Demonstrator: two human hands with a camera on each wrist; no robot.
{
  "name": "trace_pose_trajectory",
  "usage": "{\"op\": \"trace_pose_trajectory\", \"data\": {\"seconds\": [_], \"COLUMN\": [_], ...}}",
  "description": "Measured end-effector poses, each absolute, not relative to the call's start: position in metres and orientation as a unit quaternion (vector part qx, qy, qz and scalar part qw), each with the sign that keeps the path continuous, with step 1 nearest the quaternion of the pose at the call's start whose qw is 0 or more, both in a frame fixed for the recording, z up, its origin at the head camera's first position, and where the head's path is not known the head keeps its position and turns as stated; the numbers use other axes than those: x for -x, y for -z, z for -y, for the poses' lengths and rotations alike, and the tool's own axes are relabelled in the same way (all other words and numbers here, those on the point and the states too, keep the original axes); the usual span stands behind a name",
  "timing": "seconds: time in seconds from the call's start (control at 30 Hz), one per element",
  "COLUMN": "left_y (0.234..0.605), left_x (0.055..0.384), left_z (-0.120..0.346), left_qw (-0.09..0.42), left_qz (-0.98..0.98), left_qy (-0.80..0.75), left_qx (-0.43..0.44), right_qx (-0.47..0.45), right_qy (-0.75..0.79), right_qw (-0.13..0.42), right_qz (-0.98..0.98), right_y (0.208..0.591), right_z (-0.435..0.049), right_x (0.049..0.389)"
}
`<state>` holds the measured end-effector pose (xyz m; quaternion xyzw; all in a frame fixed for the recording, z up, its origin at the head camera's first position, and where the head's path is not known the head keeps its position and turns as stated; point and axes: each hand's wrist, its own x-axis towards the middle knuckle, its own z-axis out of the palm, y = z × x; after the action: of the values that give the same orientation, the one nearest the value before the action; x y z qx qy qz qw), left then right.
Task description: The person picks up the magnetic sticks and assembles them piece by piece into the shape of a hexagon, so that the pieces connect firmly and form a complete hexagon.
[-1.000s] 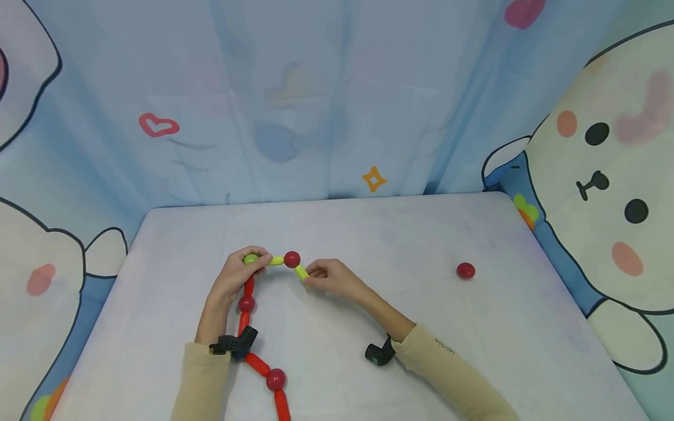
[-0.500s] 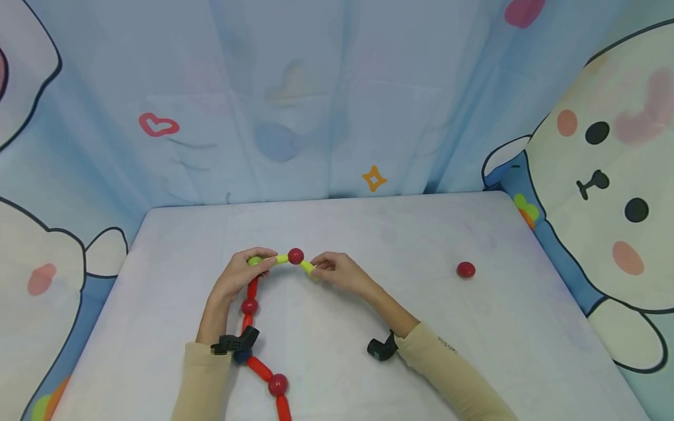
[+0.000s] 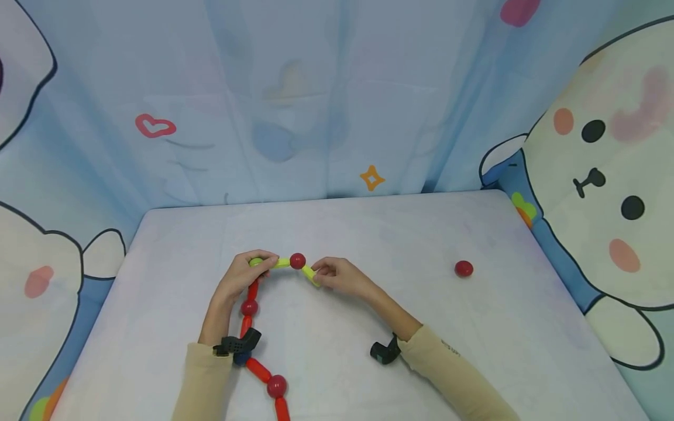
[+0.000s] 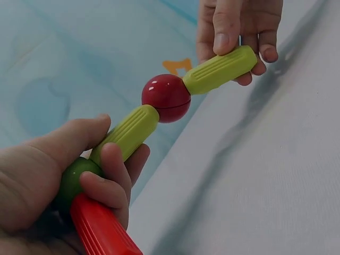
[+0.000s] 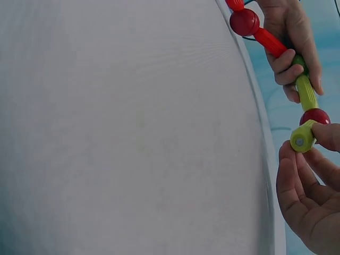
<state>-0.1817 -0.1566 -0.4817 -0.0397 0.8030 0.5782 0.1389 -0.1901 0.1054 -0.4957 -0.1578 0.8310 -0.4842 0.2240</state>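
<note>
My left hand (image 3: 237,280) grips a chain of magnetic rods and balls around the green ball (image 4: 74,183) and the first yellow-green rod (image 4: 127,132). A red rod (image 4: 102,228) leaves that ball toward me. Beyond the first yellow-green rod, a red ball (image 4: 166,98) joins a second yellow-green rod (image 4: 220,70). My right hand (image 3: 342,276) pinches this second rod between thumb and fingers near its free end. In the right wrist view the rod's end face (image 5: 300,142) shows a small grey disc. Fingers partly hide the green ball.
The chain runs back past a red ball (image 3: 250,307), a blue ball (image 3: 242,358) partly under the left wrist camera, and another red ball (image 3: 277,386), then leaves the frame. A loose red ball (image 3: 464,269) lies right on the white table (image 3: 395,234). A printed curtain (image 3: 295,117) hangs behind.
Both hands and the held end of the chain have shifted slightly right. My grips look the same, and the loose red ball has stayed in place.
</note>
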Motion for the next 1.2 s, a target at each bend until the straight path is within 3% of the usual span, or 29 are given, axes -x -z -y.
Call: {"op": "trace_pose_trajectory", "data": {"seconds": [0.27, 0.83, 1.2], "left_y": [0.483, 0.487, 0.480], "left_x": [0.183, 0.185, 0.183], "left_z": [0.155, 0.158, 0.151], "left_qw": [0.137, 0.122, 0.142], "left_qz": [-0.804, -0.754, -0.664], "left_qy": [-0.577, -0.641, -0.730], "left_qx": [0.053, 0.075, 0.079], "right_qx": [0.170, 0.174, 0.170], "right_qy": [0.467, 0.530, 0.570], "right_qw": [0.237, 0.210, 0.245], "right_qz": [-0.834, -0.803, -0.766], "right_y": [0.490, 0.466, 0.481], "right_z": [-0.119, -0.188, -0.145], "right_x": [0.192, 0.192, 0.189]}}
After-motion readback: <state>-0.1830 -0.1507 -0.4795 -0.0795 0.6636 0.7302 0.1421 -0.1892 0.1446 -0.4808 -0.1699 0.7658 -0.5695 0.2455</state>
